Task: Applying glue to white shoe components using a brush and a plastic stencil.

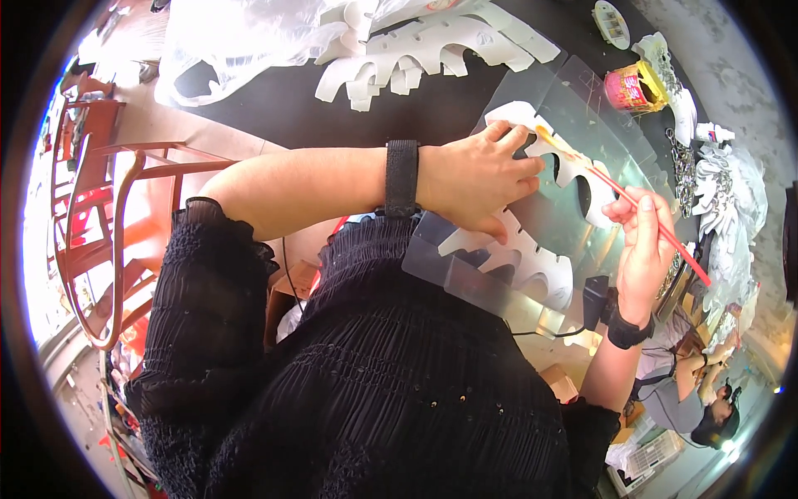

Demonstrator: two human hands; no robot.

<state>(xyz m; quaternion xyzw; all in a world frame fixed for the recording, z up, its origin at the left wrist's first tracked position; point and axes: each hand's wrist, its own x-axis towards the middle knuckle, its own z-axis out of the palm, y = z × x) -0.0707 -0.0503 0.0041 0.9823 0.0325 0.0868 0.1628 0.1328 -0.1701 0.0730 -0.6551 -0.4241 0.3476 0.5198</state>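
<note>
My right hand (644, 241) is closed around the red handle of a thin brush (611, 181). The brush's yellowish tip rests on a white scalloped cut-out strip (514, 112). My left hand (478, 179) lies with fingers spread over the white pieces, its fingertips at the edge of that strip. Under its thumb side is another white scalloped piece (544, 270). Beneath these pieces lies a clear plastic sheet (603, 129) on the dark table. The palm hides part of the white pieces.
A pink and yellow tub (633, 88) and a white oval dish (612, 23) stand at the far right. Beside them lie metal chains (683, 162) and plastic bags (731, 179). More scalloped white strips (440, 54) lie at the back. Left is a reddish-brown chair (125, 191); another person (690, 403) is lower right.
</note>
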